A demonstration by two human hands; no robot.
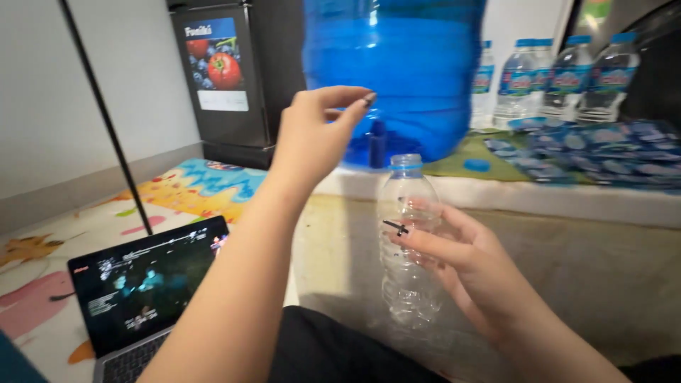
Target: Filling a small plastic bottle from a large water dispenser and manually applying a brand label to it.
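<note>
While a laptop (pixel 145 284) lies open on the patterned mat (pixel 42 248) at the near left, the right hand (pixel 454 255) is wrapped around a clear plastic bottle (pixel 408 241), fingers closed on its middle. The bottle stands upright and looks empty. It is held in the air just in front of the ledge's (pixel 567 202) front edge, with its mouth just below the large blue jug (pixel 394 71).

The left hand (pixel 316 135) is raised beside the jug's blue tap (pixel 376 145). Its fingers are loosely curved, thumb and forefinger apart, gripping nothing; whether a fingertip touches the tap cannot be told.

By the look of it, the bottle is being lined up under the tap. Filling it would call for the mouth directly beneath the spout, which now sits a little to the bottle's left, and for a steady grip as weight comes on.

Counted: one laptop, one empty bottle, one jug, one loose blue cap (pixel 477 165) on the ledge, at least four filled bottles (pixel 567 78) along its far edge, a heap of blue wrappers (pixel 610 145) and one dark fridge (pixel 227 78) in the far corner.
</note>
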